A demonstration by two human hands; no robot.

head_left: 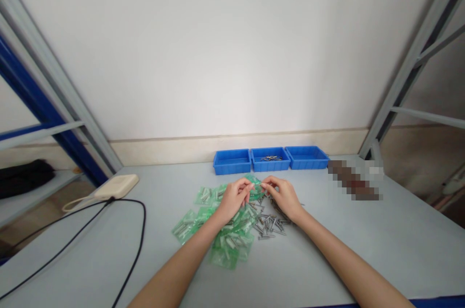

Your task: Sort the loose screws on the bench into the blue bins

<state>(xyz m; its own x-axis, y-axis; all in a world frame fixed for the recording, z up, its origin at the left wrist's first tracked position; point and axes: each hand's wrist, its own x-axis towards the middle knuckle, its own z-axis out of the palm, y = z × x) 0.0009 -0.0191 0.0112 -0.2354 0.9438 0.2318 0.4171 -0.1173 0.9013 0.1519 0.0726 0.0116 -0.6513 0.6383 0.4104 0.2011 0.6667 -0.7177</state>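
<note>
My left hand (237, 197) is closed in a pinch above a heap of small green plastic bags (227, 254), which show metal pieces and white pieces inside. Opposite it, my right hand (285, 197) also pinches with thumb and forefinger. A small thin piece (258, 184) shows between the two sets of fingertips, too small to name. More green plastic (257, 194) lies just beneath the fingertips. Loose metal screws (271, 224) are spread on the table below my right hand, partly hidden by it.
Three blue bins stand along the wall: a left bin (232, 167), a middle bin (271, 166) with several screws (271, 158), and a right bin (308, 162). A white box (118, 186) and black cable (143, 225) lie left. A blurred brown item (352, 182) lies right.
</note>
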